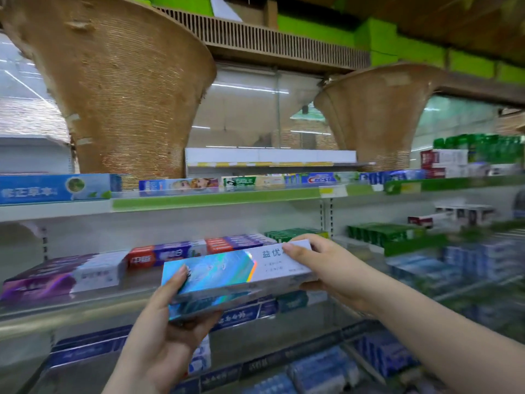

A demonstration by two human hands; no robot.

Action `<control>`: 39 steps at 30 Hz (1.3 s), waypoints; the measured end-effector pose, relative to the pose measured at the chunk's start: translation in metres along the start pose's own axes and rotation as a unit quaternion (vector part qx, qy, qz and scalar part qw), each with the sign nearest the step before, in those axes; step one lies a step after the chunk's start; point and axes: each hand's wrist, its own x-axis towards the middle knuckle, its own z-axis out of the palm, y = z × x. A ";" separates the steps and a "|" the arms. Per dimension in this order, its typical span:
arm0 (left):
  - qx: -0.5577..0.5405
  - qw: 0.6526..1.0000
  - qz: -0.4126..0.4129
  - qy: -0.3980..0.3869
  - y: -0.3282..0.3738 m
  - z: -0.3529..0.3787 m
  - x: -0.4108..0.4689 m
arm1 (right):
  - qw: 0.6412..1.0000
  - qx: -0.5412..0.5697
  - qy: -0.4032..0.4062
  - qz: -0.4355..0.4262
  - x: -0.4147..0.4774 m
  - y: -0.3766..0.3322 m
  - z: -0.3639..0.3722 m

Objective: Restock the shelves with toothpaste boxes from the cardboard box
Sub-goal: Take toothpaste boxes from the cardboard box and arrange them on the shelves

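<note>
On the upper shelf, a blue box at left reads "修正草本", a green box carries the name "DARLIE", and a blue-and-white box shows "Crest". The holographic toothpaste box in front bears the characters "益优"; the rest of that line is hidden.

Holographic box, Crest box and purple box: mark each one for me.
holographic box (pixel 227 271), head view, middle of its shiny front face.
Crest box (pixel 318 178), head view, on the logo.
purple box (pixel 42 280), head view, its purple left half.
</note>
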 end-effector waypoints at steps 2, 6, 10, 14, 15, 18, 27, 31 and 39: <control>-0.003 1.000 -0.014 -0.006 -0.011 0.008 0.003 | 1.000 -0.002 0.016 0.004 -0.005 0.005 -0.011; -0.006 0.999 -0.028 -0.019 -0.035 0.015 0.008 | 0.999 -0.007 0.042 0.006 -0.012 0.023 -0.027; 0.017 0.998 -0.049 0.026 -0.063 -0.001 0.010 | 0.998 0.000 0.034 0.051 -0.018 0.055 -0.027; 0.033 0.992 -0.107 0.064 -0.078 -0.031 0.011 | 0.994 0.010 0.007 0.109 -0.017 0.088 -0.013; 0.040 0.989 -0.122 0.070 -0.079 -0.040 0.012 | 0.993 0.015 0.000 0.118 -0.015 0.093 -0.006; 0.059 0.985 -0.133 0.094 -0.071 -0.059 0.014 | 0.991 0.024 -0.019 0.134 -0.009 0.101 0.015; 0.209 0.962 0.041 0.173 -0.049 -0.135 -0.005 | 0.972 0.066 -0.097 0.206 -0.002 0.128 0.097; 0.295 0.918 0.073 0.253 -0.042 -0.189 -0.011 | 0.953 0.109 -0.132 0.249 -0.006 0.148 0.148; 0.243 0.914 0.061 0.319 -0.004 -0.226 -0.018 | 0.942 0.085 -0.214 0.245 0.016 0.124 0.218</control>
